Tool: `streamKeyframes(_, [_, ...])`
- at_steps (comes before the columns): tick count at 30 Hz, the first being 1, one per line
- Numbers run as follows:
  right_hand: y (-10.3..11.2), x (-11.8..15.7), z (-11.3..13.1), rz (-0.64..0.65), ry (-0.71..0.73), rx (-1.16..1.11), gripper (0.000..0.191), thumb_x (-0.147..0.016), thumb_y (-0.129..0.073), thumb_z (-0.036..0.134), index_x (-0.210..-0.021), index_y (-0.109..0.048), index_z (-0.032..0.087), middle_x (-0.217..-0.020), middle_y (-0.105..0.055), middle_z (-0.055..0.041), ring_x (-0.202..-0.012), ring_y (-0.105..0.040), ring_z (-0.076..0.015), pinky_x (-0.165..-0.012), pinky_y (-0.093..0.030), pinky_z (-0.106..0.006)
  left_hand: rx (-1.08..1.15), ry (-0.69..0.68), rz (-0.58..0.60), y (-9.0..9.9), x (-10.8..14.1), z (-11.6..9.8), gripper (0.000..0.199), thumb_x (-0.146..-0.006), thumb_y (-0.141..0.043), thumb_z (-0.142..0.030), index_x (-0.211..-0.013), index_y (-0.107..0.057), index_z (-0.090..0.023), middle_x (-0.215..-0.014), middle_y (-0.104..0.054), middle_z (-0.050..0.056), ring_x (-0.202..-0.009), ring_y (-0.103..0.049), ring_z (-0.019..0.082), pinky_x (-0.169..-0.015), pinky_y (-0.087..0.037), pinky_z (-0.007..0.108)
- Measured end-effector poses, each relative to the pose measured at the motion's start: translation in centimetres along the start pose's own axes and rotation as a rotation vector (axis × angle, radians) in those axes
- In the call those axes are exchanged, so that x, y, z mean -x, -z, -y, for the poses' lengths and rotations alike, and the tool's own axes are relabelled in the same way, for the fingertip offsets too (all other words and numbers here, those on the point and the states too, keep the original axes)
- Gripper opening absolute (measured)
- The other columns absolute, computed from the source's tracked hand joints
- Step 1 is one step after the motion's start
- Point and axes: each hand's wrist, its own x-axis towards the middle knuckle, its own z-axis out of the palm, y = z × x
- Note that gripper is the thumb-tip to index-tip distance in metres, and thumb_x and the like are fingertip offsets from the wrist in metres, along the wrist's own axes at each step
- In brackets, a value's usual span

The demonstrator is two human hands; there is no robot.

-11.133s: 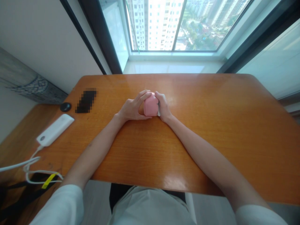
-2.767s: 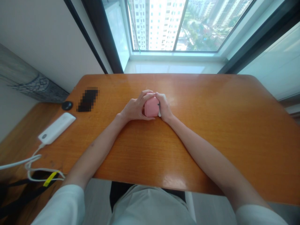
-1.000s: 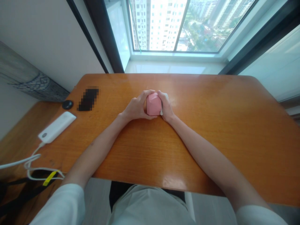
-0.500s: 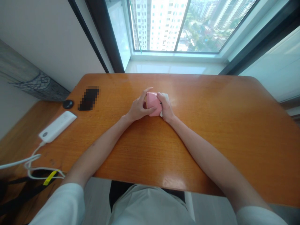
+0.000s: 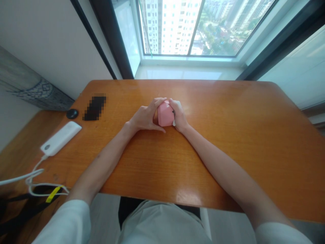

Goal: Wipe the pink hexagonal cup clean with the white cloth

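A small pink object (image 5: 165,114) with a boxy, rounded shape is held above the middle of the brown wooden table (image 5: 157,162). My right hand (image 5: 179,116) grips its right side, the thumb at its top edge. Something small and white shows at its lower right, by my right palm. On the left side of the object, my left hand (image 5: 148,117) is spread in a C shape, its fingertips near the top and its thumb stretched out below. Whether the left fingertips touch the object is hard to tell.
Toward the table's left edge lie a white power bank (image 5: 61,138) with a white cable (image 5: 35,174), a round black object (image 5: 72,114) and a blurred dark item (image 5: 94,108). A window (image 5: 188,27) stands beyond the far edge.
My left thumb has come off the front of the pink object and moved down, and the left hand has opened wider and shifted slightly left. My right hand keeps its grip.
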Motion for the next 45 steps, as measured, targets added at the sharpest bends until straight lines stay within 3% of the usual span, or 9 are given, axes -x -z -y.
streamKeyframes(10, [0.0, 0.2, 0.3, -0.001, 0.015, 0.01, 0.068, -0.093, -0.069, 0.095, -0.083, -0.062, 0.027, -0.086, -0.056, 0.0004, -0.082, -0.054, -0.0181, -0.076, -0.052, -0.035, 0.091, 0.144, -0.088, -1.0, -0.3, -1.4, 0.126, -0.071, -0.104, -0.073, -0.173, -0.048, -0.026, -0.165, -0.068, 0.018, -0.133, -0.08, 0.037, -0.1, -0.069, 0.043])
streamKeyframes(14, [0.0, 0.6, 0.4, 0.042, 0.004, 0.015, 0.071, -0.092, -0.072, 0.094, -0.077, -0.058, 0.026, -0.079, -0.053, 0.0017, -0.076, -0.05, -0.0161, -0.069, -0.047, -0.033, 0.296, 0.257, -0.061, -1.5, -0.7, -0.8, 0.092, -0.092, -0.081, -0.084, -0.153, -0.064, -0.018, -0.114, -0.083, 0.009, -0.087, -0.076, 0.024, -0.078, -0.061, 0.035])
streamKeyframes(17, [-0.1, 0.8, 0.6, 0.041, 0.012, 0.038, 0.073, -0.091, -0.072, 0.096, -0.074, -0.053, 0.027, -0.077, -0.049, 0.0023, -0.074, -0.048, -0.0155, -0.065, -0.044, -0.033, 0.316, 0.288, -0.051, -1.8, -0.7, -0.4, 0.088, -0.097, -0.068, -0.092, -0.14, -0.069, -0.015, -0.093, -0.077, 0.005, -0.08, -0.07, 0.023, -0.076, -0.056, 0.035])
streamKeyframes(21, [-0.2, 0.8, 0.7, 0.036, 0.027, 0.042, 0.069, -0.093, -0.071, 0.092, -0.075, -0.054, 0.028, -0.078, -0.051, 0.002, -0.074, -0.05, -0.016, -0.064, -0.044, -0.033, 0.281, 0.246, -0.143, -2.2, -0.4, -0.4, 0.1, -0.093, -0.066, -0.1, -0.152, -0.067, -0.02, -0.123, -0.081, 0.012, -0.1, -0.077, 0.029, -0.085, -0.062, 0.039])
streamKeyframes(26, [-0.3, 0.6, 0.6, 0.025, 0.018, 0.005, 0.057, -0.099, -0.07, 0.08, -0.078, -0.061, 0.027, -0.08, -0.057, 0.0007, -0.076, -0.052, -0.0172, -0.066, -0.047, -0.033, 0.305, 0.206, -0.184, -2.2, 0.0, -0.5, 0.102, -0.096, -0.071, -0.096, -0.171, -0.057, -0.028, -0.145, -0.078, 0.014, -0.09, -0.078, 0.023, -0.081, -0.065, 0.037])
streamKeyframes(31, [-0.2, 0.3, 0.5, 0.008, 0.042, 0.007, 0.058, -0.1, -0.069, 0.082, -0.079, -0.063, 0.027, -0.083, -0.057, 0.0011, -0.079, -0.053, -0.0171, -0.072, -0.052, -0.034, 0.116, -0.006, -0.118, -1.0, 0.0, 0.1, 0.109, -0.091, -0.078, -0.098, -0.177, -0.052, -0.036, -0.173, -0.063, 0.018, -0.138, -0.078, 0.038, -0.094, -0.071, 0.045])
streamKeyframes(35, [0.0, 0.1, 0.3, -0.01, 0.015, 0.008, 0.061, -0.1, -0.069, 0.085, -0.081, -0.065, 0.027, -0.086, -0.056, 0.0008, -0.081, -0.053, -0.0169, -0.074, -0.053, -0.034, -0.032, -0.081, -0.033, -0.4, -0.1, 0.3, 0.133, -0.076, -0.092, -0.097, -0.181, -0.044, -0.032, -0.176, -0.058, 0.023, -0.153, -0.071, 0.046, -0.09, -0.074, 0.047])
streamKeyframes(40, [-0.1, 0.1, 0.3, -0.009, -0.017, -0.009, 0.064, -0.098, -0.07, 0.088, -0.082, -0.062, 0.026, -0.086, -0.057, 0.0006, -0.082, -0.056, -0.0172, -0.074, -0.055, -0.033, -0.114, -0.034, -0.063, -0.9, 0.2, -0.2, 0.122, -0.083, -0.095, -0.082, -0.179, -0.041, -0.029, -0.174, -0.06, 0.021, -0.151, -0.074, 0.04, -0.087, -0.073, 0.04])
streamKeyframes(45, [0.0, 0.3, 0.4, -0.02, -0.015, 0.002, 0.069, -0.096, -0.069, 0.093, -0.08, -0.06, 0.027, -0.083, -0.056, 0.0018, -0.079, -0.052, -0.0162, -0.073, -0.052, -0.033, -0.013, 0.03, -0.115, -1.0, -0.1, -1.0, 0.12, -0.075, -0.103, -0.075, -0.173, -0.051, -0.028, -0.167, -0.067, 0.018, -0.147, -0.075, 0.039, -0.098, -0.071, 0.042])
